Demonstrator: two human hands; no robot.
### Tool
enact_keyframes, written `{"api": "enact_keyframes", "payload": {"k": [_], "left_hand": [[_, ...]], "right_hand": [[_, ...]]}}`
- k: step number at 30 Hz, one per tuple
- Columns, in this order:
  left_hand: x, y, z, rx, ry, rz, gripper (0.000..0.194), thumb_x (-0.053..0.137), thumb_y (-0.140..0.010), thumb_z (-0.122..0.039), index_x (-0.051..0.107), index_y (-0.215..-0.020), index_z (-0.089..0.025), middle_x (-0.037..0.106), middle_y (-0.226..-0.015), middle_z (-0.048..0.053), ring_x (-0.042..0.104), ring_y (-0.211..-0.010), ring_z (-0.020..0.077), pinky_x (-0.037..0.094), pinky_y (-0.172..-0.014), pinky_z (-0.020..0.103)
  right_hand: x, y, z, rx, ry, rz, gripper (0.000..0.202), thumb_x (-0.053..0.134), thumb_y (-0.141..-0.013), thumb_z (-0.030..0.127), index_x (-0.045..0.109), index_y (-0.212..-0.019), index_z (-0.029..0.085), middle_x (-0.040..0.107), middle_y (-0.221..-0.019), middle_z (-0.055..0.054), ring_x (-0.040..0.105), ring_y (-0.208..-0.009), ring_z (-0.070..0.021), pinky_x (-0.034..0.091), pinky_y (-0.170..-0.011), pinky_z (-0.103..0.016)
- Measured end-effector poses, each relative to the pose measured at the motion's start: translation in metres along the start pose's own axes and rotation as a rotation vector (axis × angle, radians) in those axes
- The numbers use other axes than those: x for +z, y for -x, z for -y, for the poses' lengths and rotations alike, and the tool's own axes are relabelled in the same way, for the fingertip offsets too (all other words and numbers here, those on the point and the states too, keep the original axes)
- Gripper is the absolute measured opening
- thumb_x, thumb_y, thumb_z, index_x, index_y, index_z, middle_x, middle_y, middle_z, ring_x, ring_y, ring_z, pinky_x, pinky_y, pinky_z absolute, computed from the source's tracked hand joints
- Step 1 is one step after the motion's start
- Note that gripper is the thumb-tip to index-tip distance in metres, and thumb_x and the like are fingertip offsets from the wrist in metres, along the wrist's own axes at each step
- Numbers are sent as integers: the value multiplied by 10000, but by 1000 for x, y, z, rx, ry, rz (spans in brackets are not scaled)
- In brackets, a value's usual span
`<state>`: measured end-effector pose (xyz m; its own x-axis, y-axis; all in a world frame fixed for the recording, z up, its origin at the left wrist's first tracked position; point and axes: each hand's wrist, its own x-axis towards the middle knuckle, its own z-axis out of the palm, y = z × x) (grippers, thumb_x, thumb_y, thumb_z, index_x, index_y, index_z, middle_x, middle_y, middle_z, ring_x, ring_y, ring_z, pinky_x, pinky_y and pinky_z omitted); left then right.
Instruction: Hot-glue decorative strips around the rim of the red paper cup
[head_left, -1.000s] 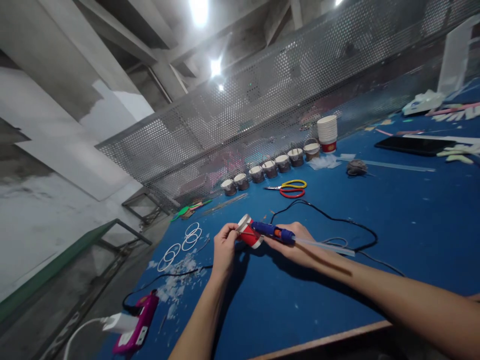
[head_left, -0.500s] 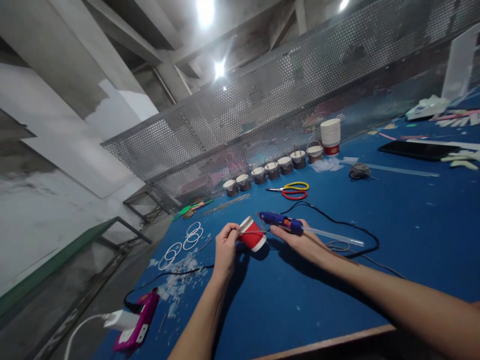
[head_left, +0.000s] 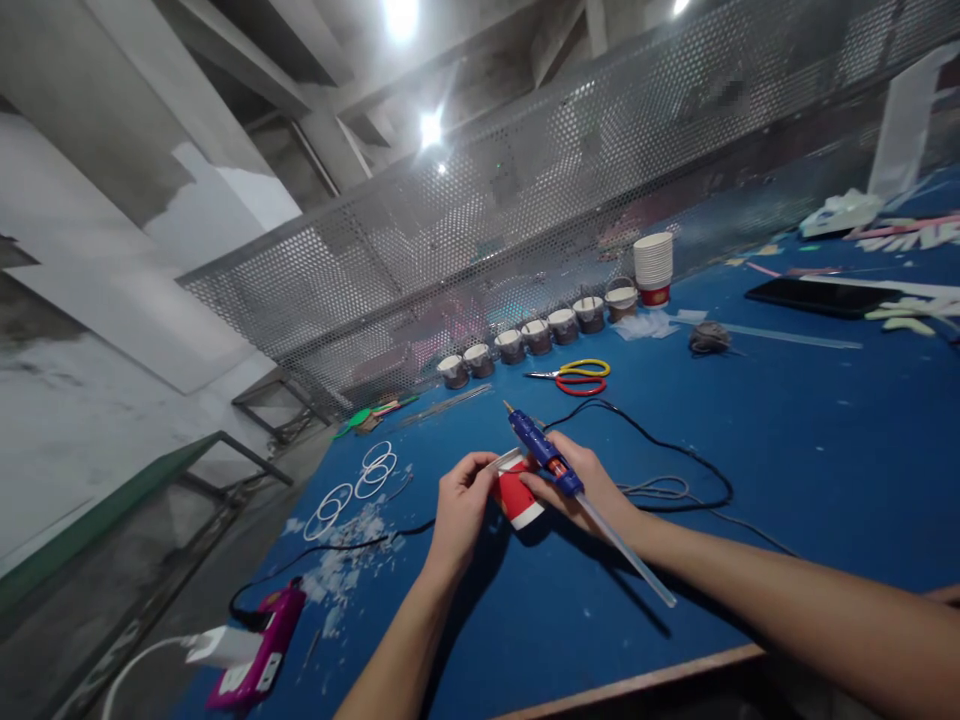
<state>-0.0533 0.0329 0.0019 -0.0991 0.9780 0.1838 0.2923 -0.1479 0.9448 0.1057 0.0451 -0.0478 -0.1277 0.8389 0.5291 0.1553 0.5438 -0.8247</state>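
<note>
A red and white paper cup (head_left: 517,496) is tilted above the blue table, its rim away from me. My left hand (head_left: 463,500) is closed on the cup's left side near the rim. My right hand (head_left: 581,480) keeps hold of a blue glue gun (head_left: 541,450), whose nozzle points up and away to the left. A long clear glue stick (head_left: 626,548) sticks out of the gun's back end. The right thumb rests against the cup's right side. Grey yarn (head_left: 660,490) lies on the table beyond the right wrist.
Several wrapped cups (head_left: 536,338) line the back mesh beside a cup stack (head_left: 654,268). Scissors (head_left: 581,377) and a yarn ball (head_left: 709,338) lie nearer. White rings (head_left: 375,470) are at left. A black cord (head_left: 667,440) loops right; a purple power strip (head_left: 259,650) sits front left.
The right hand has come in against the cup, and the glue gun has swung from nearly level to nozzle-up, across the cup's right side. The cup has turned slightly in the left hand.
</note>
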Motion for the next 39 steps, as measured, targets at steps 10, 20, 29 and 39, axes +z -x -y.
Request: {"api": "enact_keyframes", "payload": {"k": [10,20,29,39], "left_hand": [[4,3,-2,-16,-60,66,154,580,-638,-265,697,-649,-165,619,-579,-12,493,-556,130,395,-555,228],[2,2,0,5,-90,86,135,610,-637,-267,672,-681,-155,620,-634,-7,505,-578,122,405,-555,214],[2,4,0,67,-130,81,133,603,-673,-283,652,-657,-160,601,-616,-10,503,-573,123,404,-575,219],[-4,0,6,144,-159,75,162,566,-712,-285,651,-629,-176,614,-634,1,523,-632,155,418,-614,237]], "right_hand": [[-3,-3,2,36,37,-56,106,554,-761,291,477,-748,218,543,-636,24,495,-558,-142,396,-562,-246],[-2,-2,-3,49,57,-45,109,557,-757,294,475,-755,221,551,-664,17,506,-584,-149,391,-582,-252],[-1,-2,-1,66,56,-37,130,554,-746,314,458,-736,227,538,-648,16,493,-579,-151,394,-568,-253],[0,-3,-5,65,43,-53,146,564,-760,333,467,-736,227,534,-632,27,477,-568,-142,393,-562,-244]]}}
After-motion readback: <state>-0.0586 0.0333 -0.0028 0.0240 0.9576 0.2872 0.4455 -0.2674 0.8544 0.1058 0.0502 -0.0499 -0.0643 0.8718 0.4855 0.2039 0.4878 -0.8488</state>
